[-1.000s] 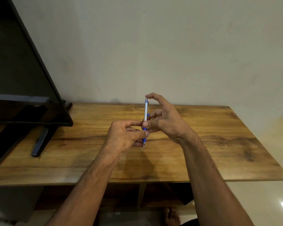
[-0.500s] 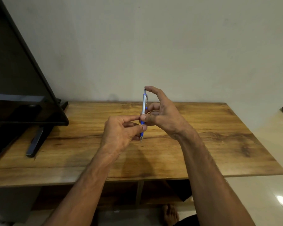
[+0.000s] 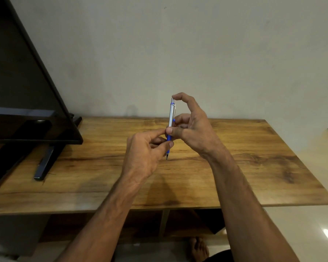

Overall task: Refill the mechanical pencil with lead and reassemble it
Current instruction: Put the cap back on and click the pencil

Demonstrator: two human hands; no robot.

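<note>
A silver mechanical pencil [image 3: 171,115] with a blue grip and blue top band stands upright in the air above the wooden table [image 3: 235,167], tip pointing down. My right hand [image 3: 191,129] grips its middle with thumb and fingers, and its index finger curls over onto the silver push cap at the top. My left hand [image 3: 146,154] pinches the blue lower grip between thumb and fingers, just above the metal tip. No loose lead is visible.
A black television [image 3: 27,91] on a dark stand [image 3: 44,163] fills the left side of the table. A plain wall rises behind. Below the table edge are a shelf and a bare foot [image 3: 198,250] on the tiled floor.
Both hands have lifted the pencil slightly and kept it upright. The right index finger stays on the top cap. The grip of both hands is unchanged.
</note>
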